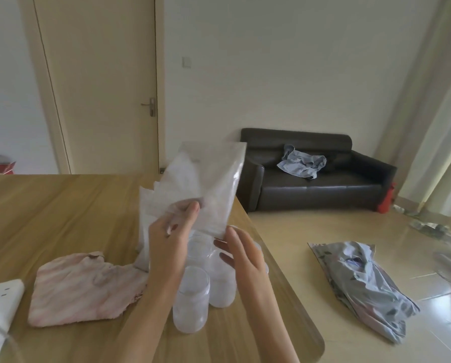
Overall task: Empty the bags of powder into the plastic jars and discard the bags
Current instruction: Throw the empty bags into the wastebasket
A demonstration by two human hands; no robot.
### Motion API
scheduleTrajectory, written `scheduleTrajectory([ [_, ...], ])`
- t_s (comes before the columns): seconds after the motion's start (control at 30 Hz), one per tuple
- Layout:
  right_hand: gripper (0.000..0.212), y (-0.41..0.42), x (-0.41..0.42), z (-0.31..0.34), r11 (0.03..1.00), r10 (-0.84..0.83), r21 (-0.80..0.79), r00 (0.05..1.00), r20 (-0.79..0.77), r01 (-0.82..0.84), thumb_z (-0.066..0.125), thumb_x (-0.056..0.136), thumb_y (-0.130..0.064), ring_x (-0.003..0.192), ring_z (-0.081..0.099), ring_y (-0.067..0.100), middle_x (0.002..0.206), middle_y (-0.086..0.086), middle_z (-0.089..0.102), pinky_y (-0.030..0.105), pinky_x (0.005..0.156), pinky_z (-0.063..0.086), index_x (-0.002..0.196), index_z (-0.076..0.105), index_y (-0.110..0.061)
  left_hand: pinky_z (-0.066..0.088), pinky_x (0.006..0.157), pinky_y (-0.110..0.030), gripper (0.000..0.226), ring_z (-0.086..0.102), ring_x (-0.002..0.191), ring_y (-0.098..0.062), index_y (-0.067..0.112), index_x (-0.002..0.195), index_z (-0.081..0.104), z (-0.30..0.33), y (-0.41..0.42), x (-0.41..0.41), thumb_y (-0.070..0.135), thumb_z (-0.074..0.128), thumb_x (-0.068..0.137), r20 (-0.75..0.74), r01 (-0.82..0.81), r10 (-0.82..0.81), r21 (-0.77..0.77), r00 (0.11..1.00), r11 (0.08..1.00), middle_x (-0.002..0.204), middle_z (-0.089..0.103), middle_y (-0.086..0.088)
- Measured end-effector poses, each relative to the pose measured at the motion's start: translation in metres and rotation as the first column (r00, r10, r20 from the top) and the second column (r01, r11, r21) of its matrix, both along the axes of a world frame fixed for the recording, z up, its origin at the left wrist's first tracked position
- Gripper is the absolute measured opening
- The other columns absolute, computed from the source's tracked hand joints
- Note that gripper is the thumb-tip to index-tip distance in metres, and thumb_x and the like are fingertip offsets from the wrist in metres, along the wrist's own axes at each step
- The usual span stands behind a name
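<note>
The left hand (170, 231) pinches a clear bag (214, 184) near its lower edge, thumb pressed on the plastic, holding it upright. Just right of that pinch, the right hand (241, 254) hovers with fingers spread, fingertips at the bag's bottom corner. Directly below both hands, plastic jars (191, 299) stand clustered on the wooden table (62, 205).

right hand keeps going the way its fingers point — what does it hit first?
Likely the clear bag: the right hand points up and away, fingertips at the bag's lower corner. Depth is unclear, so contact can't be confirmed.
</note>
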State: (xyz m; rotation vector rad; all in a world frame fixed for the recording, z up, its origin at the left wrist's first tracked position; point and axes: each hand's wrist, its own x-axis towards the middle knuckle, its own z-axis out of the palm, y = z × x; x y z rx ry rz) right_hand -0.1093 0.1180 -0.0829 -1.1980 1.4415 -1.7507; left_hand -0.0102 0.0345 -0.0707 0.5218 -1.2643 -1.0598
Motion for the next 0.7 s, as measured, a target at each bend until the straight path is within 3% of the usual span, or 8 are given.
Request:
scheduleTrajectory([
  [0.1,0.03,0.024,-0.009,-0.001,0.996,-0.037,-0.08,0.998,0.049,0.041,0.044,0.098,-0.044,0.106,0.065,0.011,0.107,-0.003,0.07,0.03,0.09,0.053,0.109,0.066,-0.025,0.053,0.082,-0.021,0.023,0.071,0.096,-0.01,0.031,0.086,0.079,-0.005,0.027,-0.023,0.015,0.066,0.095,0.028,0.07,-0.07,0.015,0.997,0.997,0.094,0.078,0.005],
  [0.2,0.018,0.049,-0.024,-0.009,0.971,-0.183,-0.138,0.978,0.096,0.195,0.052,0.1,-0.028,0.092,0.066,0.023,0.097,0.011,0.068,0.035,0.084,0.053,0.097,0.067,-0.02,0.053,0.087,-0.032,0.017,0.071,0.096,-0.013,0.029,0.087,0.078,-0.015,0.055,-0.047,0.019,0.066,0.094,0.052,0.155,-0.159,0.062,0.986,0.986,0.094,0.078,0.002],
  [0.27,0.013,0.065,-0.039,-0.018,0.938,-0.289,-0.155,0.945,0.151,0.311,0.058,0.096,-0.013,0.08,0.063,0.023,0.087,0.013,0.068,0.037,0.079,0.051,0.089,0.069,-0.013,0.053,0.082,-0.024,0.014,0.071,0.093,-0.012,0.03,0.086,0.079,-0.024,0.072,-0.062,0.025,0.067,0.09,0.082,0.211,-0.219,0.1,0.972,0.972,0.093,0.078,0.003],
  [0.4,0.017,0.103,-0.073,-0.043,0.869,-0.448,-0.156,0.88,0.156,0.47,0.059,0.092,0.001,0.08,0.063,0.017,0.082,0.004,0.069,0.038,0.078,0.05,0.087,0.07,-0.011,0.048,0.083,-0.011,0.019,0.068,0.1,-0.004,0.025,0.092,0.078,-0.045,0.106,-0.083,0.024,0.06,0.098,0.19,0.309,-0.334,0.148,0.923,0.939,0.098,0.077,0.01],
  [0.5,0.018,0.137,-0.094,-0.072,0.829,-0.53,-0.125,0.838,0.134,0.545,0.062,0.09,0.004,0.078,0.063,0.013,0.081,0.003,0.07,0.024,0.072,0.05,0.085,0.069,-0.011,0.047,0.086,-0.009,0.031,0.067,0.098,-0.001,0.023,0.09,0.078,-0.065,0.133,-0.093,0.034,0.051,0.101,0.245,0.3,-0.352,0.226,0.903,0.927,0.097,0.076,0.014],
  [0.57,0.019,0.16,-0.102,-0.094,0.802,-0.581,-0.086,0.806,0.114,0.591,0.063,0.088,0.007,0.074,0.062,0.012,0.078,0.001,0.069,0.019,0.067,0.049,0.083,0.068,-0.01,0.052,0.082,-0.014,0.034,0.07,0.09,-0.008,0.029,0.079,0.08,-0.079,0.153,-0.1,0.042,0.054,0.097,0.272,0.287,-0.365,0.286,0.89,0.914,0.09,0.077,0.009],
  [0.63,0.021,0.183,-0.107,-0.12,0.774,-0.625,-0.037,0.772,0.118,0.632,0.062,0.088,0.008,0.071,0.062,0.01,0.076,0.0,0.069,0.015,0.065,0.048,0.081,0.068,-0.012,0.056,0.077,-0.03,0.032,0.07,0.083,-0.02,0.035,0.075,0.079,-0.096,0.174,-0.11,0.049,0.059,0.094,0.322,0.307,-0.415,0.337,0.851,0.89,0.083,0.076,-0.001],
  [0.7,0.023,0.207,-0.111,-0.147,0.745,-0.665,0.024,0.74,0.098,0.666,0.062,0.088,0.007,0.071,0.062,0.01,0.075,0.0,0.069,0.015,0.064,0.047,0.08,0.067,-0.013,0.054,0.076,-0.04,0.031,0.068,0.078,-0.02,0.032,0.074,0.08,-0.118,0.194,-0.12,0.046,0.061,0.095,0.386,0.322,-0.456,0.364,0.801,0.874,0.079,0.076,0.001],
])
